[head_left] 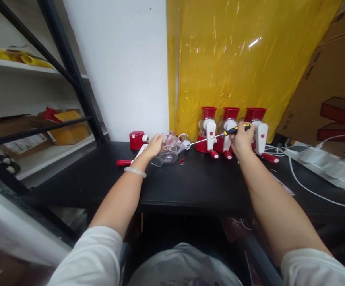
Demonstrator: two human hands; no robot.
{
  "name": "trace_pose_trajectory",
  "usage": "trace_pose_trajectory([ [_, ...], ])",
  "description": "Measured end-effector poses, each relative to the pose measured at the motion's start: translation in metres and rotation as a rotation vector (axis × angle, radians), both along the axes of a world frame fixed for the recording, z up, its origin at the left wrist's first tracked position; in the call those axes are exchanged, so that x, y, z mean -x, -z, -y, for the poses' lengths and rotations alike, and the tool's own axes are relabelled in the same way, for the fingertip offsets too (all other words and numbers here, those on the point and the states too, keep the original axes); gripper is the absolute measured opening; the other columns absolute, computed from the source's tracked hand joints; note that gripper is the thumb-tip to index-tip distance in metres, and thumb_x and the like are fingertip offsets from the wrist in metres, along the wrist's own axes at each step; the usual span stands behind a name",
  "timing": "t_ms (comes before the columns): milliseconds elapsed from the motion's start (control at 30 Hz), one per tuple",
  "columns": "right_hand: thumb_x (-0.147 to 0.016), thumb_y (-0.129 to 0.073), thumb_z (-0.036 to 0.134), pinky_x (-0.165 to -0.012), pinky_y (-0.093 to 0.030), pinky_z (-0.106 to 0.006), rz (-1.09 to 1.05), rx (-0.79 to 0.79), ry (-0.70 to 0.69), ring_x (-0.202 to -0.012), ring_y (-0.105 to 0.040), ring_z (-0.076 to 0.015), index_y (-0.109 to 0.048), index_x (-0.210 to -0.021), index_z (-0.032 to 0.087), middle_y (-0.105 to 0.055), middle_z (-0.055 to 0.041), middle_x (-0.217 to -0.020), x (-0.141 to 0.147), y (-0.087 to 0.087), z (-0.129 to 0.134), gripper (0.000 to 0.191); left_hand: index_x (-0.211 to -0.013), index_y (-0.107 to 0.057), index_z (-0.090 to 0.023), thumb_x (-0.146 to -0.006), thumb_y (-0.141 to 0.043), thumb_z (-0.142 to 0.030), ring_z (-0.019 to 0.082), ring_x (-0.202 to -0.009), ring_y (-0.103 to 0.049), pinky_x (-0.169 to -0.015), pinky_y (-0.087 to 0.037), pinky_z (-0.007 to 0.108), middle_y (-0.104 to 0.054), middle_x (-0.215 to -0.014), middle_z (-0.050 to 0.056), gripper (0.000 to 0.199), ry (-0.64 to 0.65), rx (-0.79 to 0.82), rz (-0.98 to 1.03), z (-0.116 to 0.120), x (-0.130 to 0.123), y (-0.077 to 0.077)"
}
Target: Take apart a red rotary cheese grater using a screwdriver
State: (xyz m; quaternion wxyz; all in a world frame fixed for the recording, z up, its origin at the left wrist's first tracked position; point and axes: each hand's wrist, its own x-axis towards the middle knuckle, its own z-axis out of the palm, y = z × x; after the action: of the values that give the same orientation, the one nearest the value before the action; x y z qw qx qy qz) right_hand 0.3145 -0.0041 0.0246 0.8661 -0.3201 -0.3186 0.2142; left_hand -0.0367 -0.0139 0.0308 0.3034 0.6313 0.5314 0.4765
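Observation:
My right hand is closed round the yellow and black handle of a screwdriver. Its long shaft points left, and the tip reaches a white end piece by a metal grater drum. With my left hand I grip a clear plastic grater body, which lies tilted on the black table. A small red piece lies just in front of it. Beyond my left hand are a red base and a red-handled crank, partly hidden by my wrist.
Three red and white rotary graters with cranks, one being the left grater, stand along the back right. A white power strip with plugs and loose cables occupies the right side. Yellow plastic sheeting hangs behind; a shelf rack stands left.

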Motion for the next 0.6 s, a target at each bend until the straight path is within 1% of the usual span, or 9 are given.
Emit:
trace_pose_trajectory([
  [133, -0.086, -0.078, 0.056, -0.034, -0.029, -0.022, 0.064, -0.012, -0.028, -0.041, -0.042, -0.0064, -0.043, -0.101, 0.031, -0.049, 0.0103, -0.075, 0.0021, 0.0035, -0.0014, 0.045, -0.075, -0.046, -0.025, -0.109, -0.051, -0.034, 0.018, -0.060, -0.061, -0.069, -0.048, 0.031, -0.049, -0.057, -0.004, 0.036, 0.035, 0.008, -0.043, 0.0018, -0.0007, -0.0002],
  [200, -0.087, -0.076, 0.055, -0.033, -0.027, -0.021, 0.085, -0.003, -0.040, -0.039, -0.039, -0.0063, -0.043, -0.101, 0.031, -0.048, 0.0109, -0.073, 0.0029, 0.0052, -0.0022, 0.043, -0.076, -0.046, -0.025, -0.110, -0.050, -0.034, 0.018, -0.060, -0.061, -0.069, -0.047, 0.031, -0.048, -0.057, -0.005, 0.035, 0.044, 0.009, -0.064, 0.0027, -0.0010, -0.0003],
  [300, -0.087, -0.077, 0.051, -0.034, -0.028, -0.020, 0.081, 0.015, -0.057, -0.038, -0.039, -0.0059, -0.043, -0.101, 0.031, -0.049, 0.0116, -0.071, 0.0047, 0.0060, -0.0016, 0.042, -0.077, -0.045, -0.025, -0.111, -0.047, -0.032, 0.018, -0.059, -0.060, -0.067, -0.046, 0.030, -0.048, -0.057, -0.005, 0.035, 0.059, 0.013, -0.092, 0.0027, -0.0007, -0.0003],
  [367, -0.088, -0.078, 0.050, -0.034, -0.029, -0.020, 0.087, 0.017, -0.071, -0.037, -0.039, -0.0060, -0.043, -0.100, 0.031, -0.049, 0.0121, -0.070, 0.0057, 0.0056, -0.0003, 0.041, -0.077, -0.046, -0.025, -0.111, -0.048, -0.033, 0.018, -0.057, -0.060, -0.066, -0.045, 0.030, -0.047, -0.056, -0.005, 0.035, 0.070, 0.021, -0.091, 0.0010, 0.0001, 0.0005],
  [467, -0.087, -0.077, 0.050, -0.033, -0.026, -0.019, 0.116, 0.002, -0.087, -0.037, -0.041, -0.0070, -0.044, -0.101, 0.031, -0.047, 0.0126, -0.066, 0.0056, 0.0046, 0.0011, 0.041, -0.078, -0.047, -0.025, -0.111, -0.050, -0.033, 0.018, -0.054, -0.059, -0.065, -0.045, 0.031, -0.047, -0.056, -0.005, 0.035, 0.084, 0.045, -0.064, -0.0030, 0.0016, 0.0029],
  [600, -0.086, -0.076, 0.051, -0.033, -0.024, -0.020, 0.153, -0.004, -0.083, -0.036, -0.042, -0.0085, -0.045, -0.101, 0.031, -0.047, 0.0126, -0.063, 0.0029, 0.0045, 0.0007, 0.040, -0.080, -0.049, -0.024, -0.111, -0.050, -0.035, 0.018, -0.053, -0.060, -0.062, -0.045, 0.031, -0.049, -0.058, -0.005, 0.033, 0.121, 0.075, -0.043, -0.0068, 0.0030, 0.0060],
])
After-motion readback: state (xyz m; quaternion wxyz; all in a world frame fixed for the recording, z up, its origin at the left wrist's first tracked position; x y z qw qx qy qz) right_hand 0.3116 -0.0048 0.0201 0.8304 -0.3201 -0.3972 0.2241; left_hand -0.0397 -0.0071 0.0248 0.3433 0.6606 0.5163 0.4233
